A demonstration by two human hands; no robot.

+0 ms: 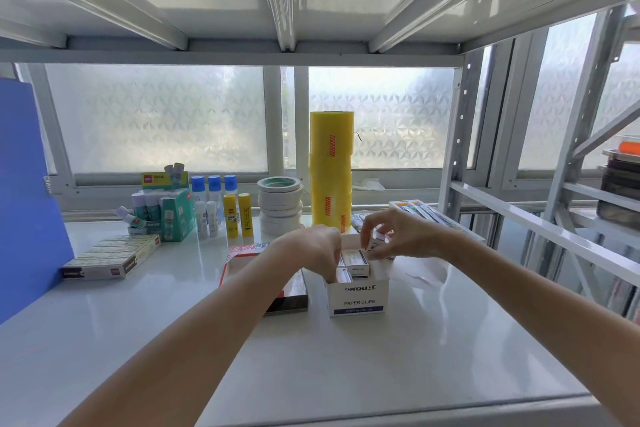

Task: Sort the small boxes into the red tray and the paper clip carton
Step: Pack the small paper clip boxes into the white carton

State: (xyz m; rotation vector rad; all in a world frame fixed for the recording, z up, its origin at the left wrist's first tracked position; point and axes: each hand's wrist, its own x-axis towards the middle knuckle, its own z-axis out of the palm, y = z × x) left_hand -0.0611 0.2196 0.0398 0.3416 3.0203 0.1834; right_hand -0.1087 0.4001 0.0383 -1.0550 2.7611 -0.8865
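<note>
The white paper clip carton (356, 298) stands open in the middle of the shelf, with small white boxes (356, 262) standing upright inside it. My left hand (311, 250) reaches down into the carton's left side, fingers curled over the boxes there; what they grip is hidden. My right hand (398, 236) hovers over the carton's far right corner, fingertips pinched on a small box (377, 242). The red tray (242, 260) lies just left of the carton, mostly covered by my left forearm.
A flat pack of small boxes (110, 256) lies at the left. Glue sticks (237, 215), white tape rolls (280, 208) and a tall yellow tape stack (331, 170) stand behind. A blue board (24, 191) leans at far left. Shelf uprights (457, 149) rise on the right.
</note>
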